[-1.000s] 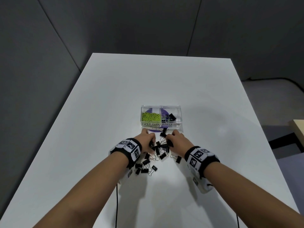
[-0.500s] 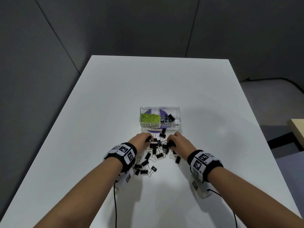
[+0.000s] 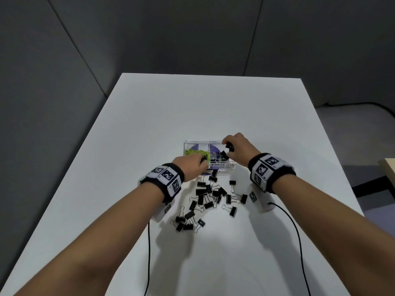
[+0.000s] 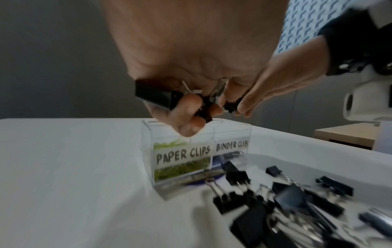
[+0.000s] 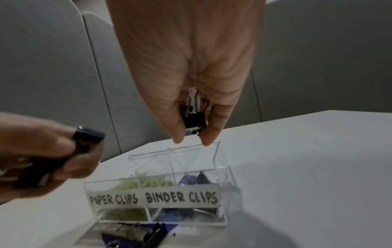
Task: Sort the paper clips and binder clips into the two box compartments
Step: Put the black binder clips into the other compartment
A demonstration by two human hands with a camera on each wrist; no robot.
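Note:
A clear two-compartment box [image 3: 232,165] stands mid-table, labelled PAPER CLIPS [image 5: 113,199] on the left and BINDER CLIPS [image 5: 181,197] on the right. Green paper clips [image 3: 193,152] fill the left compartment; a few black binder clips [image 3: 221,160] lie in the right one. My right hand [image 3: 232,147] hovers over the right compartment and pinches a black binder clip [image 5: 194,121]. My left hand [image 3: 197,166] is at the box's front left, gripping several black binder clips [image 4: 157,95]. A loose pile of black binder clips [image 3: 210,195] lies on the table in front of the box.
The white table [image 3: 192,107] extends far beyond the box, with grey walls behind. Black cables [image 3: 148,253] run from both wrist units toward the near edge. A wooden surface [image 3: 389,167] shows off the table at the right.
Both hands have lifted off the pile with binder clips in them. The right hand moved forward above the binder clip compartment; the left rose to the box's front.

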